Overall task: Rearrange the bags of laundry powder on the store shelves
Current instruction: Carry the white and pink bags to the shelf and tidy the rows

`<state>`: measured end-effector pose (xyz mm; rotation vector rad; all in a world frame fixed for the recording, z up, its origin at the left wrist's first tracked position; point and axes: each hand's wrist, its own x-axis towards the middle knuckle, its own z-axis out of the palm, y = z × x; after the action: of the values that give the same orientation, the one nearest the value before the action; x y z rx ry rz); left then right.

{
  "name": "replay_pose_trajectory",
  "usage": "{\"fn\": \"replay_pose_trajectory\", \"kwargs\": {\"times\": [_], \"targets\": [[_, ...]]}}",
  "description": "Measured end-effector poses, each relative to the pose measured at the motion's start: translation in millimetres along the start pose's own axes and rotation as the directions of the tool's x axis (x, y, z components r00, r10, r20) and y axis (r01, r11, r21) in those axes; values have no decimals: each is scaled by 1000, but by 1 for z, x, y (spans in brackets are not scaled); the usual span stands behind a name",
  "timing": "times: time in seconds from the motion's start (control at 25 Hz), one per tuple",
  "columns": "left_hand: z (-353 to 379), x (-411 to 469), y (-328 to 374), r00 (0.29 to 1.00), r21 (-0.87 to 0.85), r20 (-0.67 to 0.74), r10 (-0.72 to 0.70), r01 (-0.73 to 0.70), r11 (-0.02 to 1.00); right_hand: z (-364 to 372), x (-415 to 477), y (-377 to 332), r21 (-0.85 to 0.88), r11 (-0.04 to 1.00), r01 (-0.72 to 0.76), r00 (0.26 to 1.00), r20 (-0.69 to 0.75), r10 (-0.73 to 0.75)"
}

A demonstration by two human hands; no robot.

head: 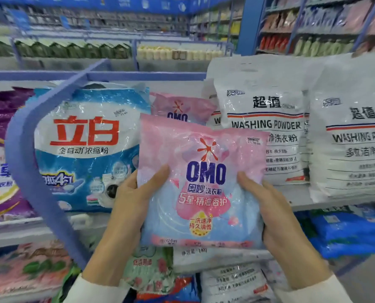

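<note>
Left hand (129, 200) and right hand (267, 206) grip sides of pink OMO bag (202, 184), thumbs across front, fingers behind; glossy crinkled plastic pouch, upright before shelf (138, 75).

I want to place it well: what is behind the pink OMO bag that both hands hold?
Another pink OMO bag is there; only its top shows. The held bag covers its lower part and whatever it rests on.

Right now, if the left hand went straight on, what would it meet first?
The left hand, holding the pink bag, would likely meet the blue bag behind it first; depth is unclear.
</note>
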<state>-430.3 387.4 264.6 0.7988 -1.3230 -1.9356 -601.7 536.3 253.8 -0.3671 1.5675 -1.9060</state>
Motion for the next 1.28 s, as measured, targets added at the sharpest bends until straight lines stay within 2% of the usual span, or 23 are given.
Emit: {"fn": "replay_pose_trajectory", "kwargs": {"times": [0.16,0.28,0.44,0.56,0.64,0.68,0.76,0.84,0.96,1.08,1.24,1.28], "targets": [[20,26,5,970,58,-204,129,-119,991,9,50,-16,18,1000,-10,992,124,8],[31,66,12,883,196,-349,313,-258,946,32,89,-25,-3,999,49,988,147,-48],[52,121,19,813,373,-370,449,-312,874,58,139,-34,-138,965,221,975,25,-220],[70,156,20,782,461,-378,496,-306,833,70,155,-30,-363,827,429,885,-13,-465],[74,176,20,774,388,-427,467,-309,868,83,164,-27,-430,752,499,831,-9,-556],[71,187,18,767,343,-466,442,-304,889,91,173,-23,-404,760,509,830,-2,-558],[62,205,9,739,342,-518,430,-282,896,107,201,-11,-378,816,437,879,-13,-476],[50,219,-1,728,406,-546,415,-203,891,117,222,-3,-374,872,314,936,-31,-351],[48,221,4,768,334,-543,339,-173,926,117,236,-8,-349,910,226,958,-91,-273],[58,209,16,820,184,-528,220,-143,972,113,251,-15,-239,934,267,954,-74,-291],[56,215,27,854,120,-502,133,-84,989,115,257,-18,-173,946,274,957,-48,-286],[57,219,30,869,15,-493,52,-52,999,115,255,-20,-171,950,260,961,-51,-273]]}}
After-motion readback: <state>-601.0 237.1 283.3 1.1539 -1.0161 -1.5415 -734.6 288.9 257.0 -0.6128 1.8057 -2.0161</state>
